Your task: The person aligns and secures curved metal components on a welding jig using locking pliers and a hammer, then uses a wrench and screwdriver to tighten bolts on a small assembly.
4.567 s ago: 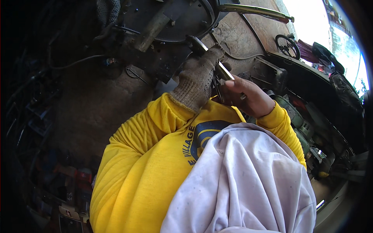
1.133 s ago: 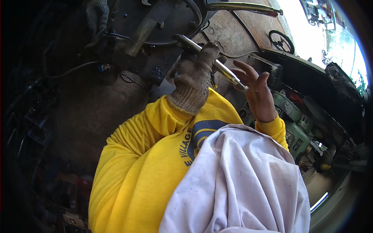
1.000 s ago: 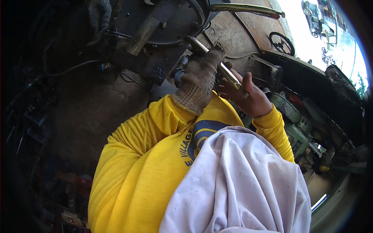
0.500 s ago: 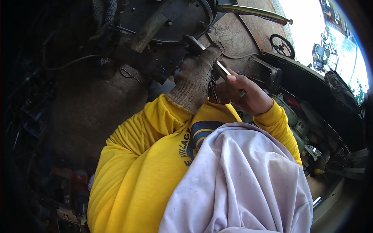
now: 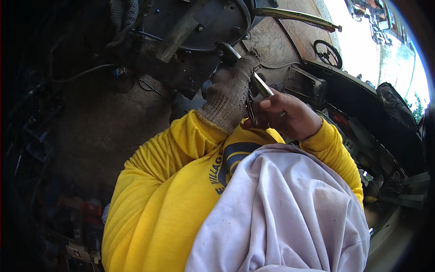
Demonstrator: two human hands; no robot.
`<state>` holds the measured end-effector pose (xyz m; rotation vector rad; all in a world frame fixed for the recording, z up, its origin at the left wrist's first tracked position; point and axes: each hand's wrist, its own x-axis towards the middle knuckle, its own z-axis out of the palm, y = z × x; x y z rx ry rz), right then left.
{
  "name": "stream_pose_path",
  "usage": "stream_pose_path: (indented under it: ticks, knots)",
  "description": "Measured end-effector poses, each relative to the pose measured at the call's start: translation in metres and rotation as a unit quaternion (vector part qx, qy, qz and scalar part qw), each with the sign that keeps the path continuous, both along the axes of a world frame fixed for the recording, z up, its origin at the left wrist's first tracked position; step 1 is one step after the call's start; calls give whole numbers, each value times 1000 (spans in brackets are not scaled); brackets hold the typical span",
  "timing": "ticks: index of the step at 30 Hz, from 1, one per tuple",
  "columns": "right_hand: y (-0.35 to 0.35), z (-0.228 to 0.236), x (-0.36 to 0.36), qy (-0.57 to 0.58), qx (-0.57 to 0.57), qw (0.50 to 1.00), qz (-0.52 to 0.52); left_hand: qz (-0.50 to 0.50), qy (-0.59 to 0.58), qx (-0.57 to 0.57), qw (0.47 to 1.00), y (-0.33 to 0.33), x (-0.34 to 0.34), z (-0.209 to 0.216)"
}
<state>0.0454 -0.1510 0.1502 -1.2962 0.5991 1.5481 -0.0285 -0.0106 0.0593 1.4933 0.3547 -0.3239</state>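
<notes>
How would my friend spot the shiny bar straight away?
Find the big yellow shirt, then go up to the gloved left hand. The bar slants through that hand, down toward the bare right hand. It is straight, bright and silvery, unlike the dull, dirty pipe up to its left.

Left hand [image 5: 229,88] gloved, curled tight, right hand [image 5: 293,114] bare — half-curled just beside it, both arms [image 5: 174,140] bent inward

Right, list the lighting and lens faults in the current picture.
Head view: the outdoors at upper right glares white; head view: the left side sinks into deep shadow; head view: the rod carries a bright highlight; head view: black fisheye vignetting rounds the right corners.
</notes>
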Motion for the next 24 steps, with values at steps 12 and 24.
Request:
stream_pose_path:
  ticks: [12,24]
  knots:
    - [0,0,0,-47,-15,997,61,35,-17,-41,998,-6,-6,-6]
    - [5,6,1,-50,-16,998,45,13,-73,45,996,-4,-5,-11]
